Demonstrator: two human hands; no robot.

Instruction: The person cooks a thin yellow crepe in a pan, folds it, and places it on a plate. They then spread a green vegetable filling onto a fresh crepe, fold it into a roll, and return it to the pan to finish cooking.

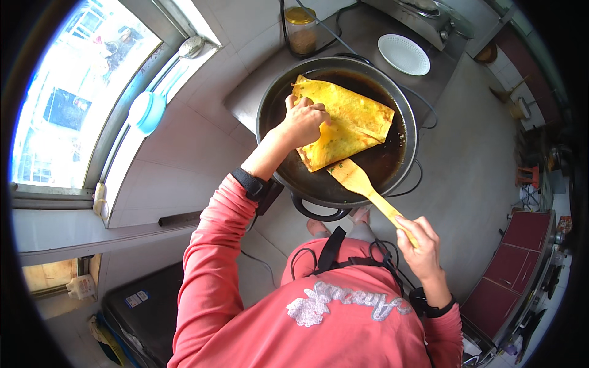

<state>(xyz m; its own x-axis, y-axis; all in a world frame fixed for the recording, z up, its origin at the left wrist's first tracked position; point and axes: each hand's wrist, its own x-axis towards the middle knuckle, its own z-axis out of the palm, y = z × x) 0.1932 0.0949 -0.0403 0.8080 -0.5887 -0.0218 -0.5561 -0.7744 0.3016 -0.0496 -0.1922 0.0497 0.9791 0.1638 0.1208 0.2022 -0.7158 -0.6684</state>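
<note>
A large round electric pan [336,193] with black side handles stands on a metal counter. In it lies a folded yellow egg pancake [354,110] with green flecks, browned along its edges. My left hand [306,120] rests over the left part of the pancake with fingers bent; whether they pinch it is hidden. My right hand [421,246] grips the handle of a wooden spatula [352,177]. The spatula's blade touches or lies just under the pancake's near edge, and green bits stick to it. Dark oily liquid shows around the pancake.
Behind the pan stand a glass jar with a yellow lid [301,37] and a white plate [404,54]. A metal appliance [414,20] is at the back right. Cables run beside the pan. A blue ladle [149,110] lies on the windowsill at left. Dark red cabinets [511,271] are at right.
</note>
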